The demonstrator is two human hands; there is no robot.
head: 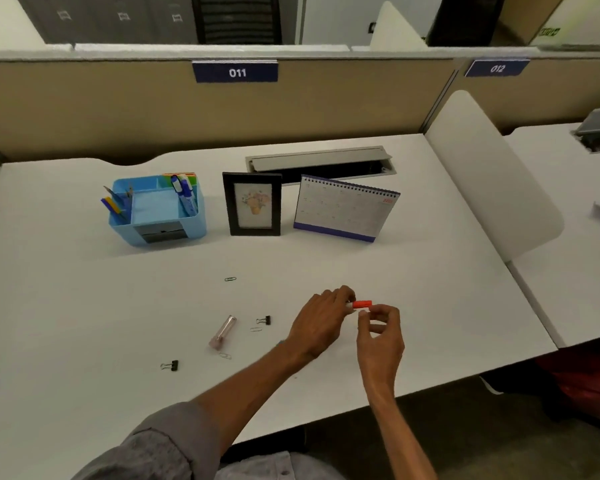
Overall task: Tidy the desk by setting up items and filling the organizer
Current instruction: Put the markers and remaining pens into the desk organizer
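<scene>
fingers (342, 295) of the left hand (321, 320) are curled round the pale barrel of an orange-capped marker (362, 304), holding it just above the desk (84, 306) near the front edge; the right hand (380, 336) sits just beside the cap end, thumb and forefinger bent toward it, but whether they actually pinch the cap or only hover at it cannot be made out; the step looks like checking or seating the cap before the marker is stowed; to do it well, hold the barrel level with the left hand, push the cap straight along the axis until it stops, then carry the marker to the blue organizer (122, 233) at the back left and drop it upright into the right-hand slot with the other pens, tip down, without knocking the picture frame (252, 204) that stands just beside the organizer; the desk calendar (343, 209) is already standing to the frame's right; small items are left for later: two binder clips (264, 320) (171, 365), a green paper clip (230, 279) and a pinkish tube (223, 332), all lying loose to the left of the hands.
</scene>
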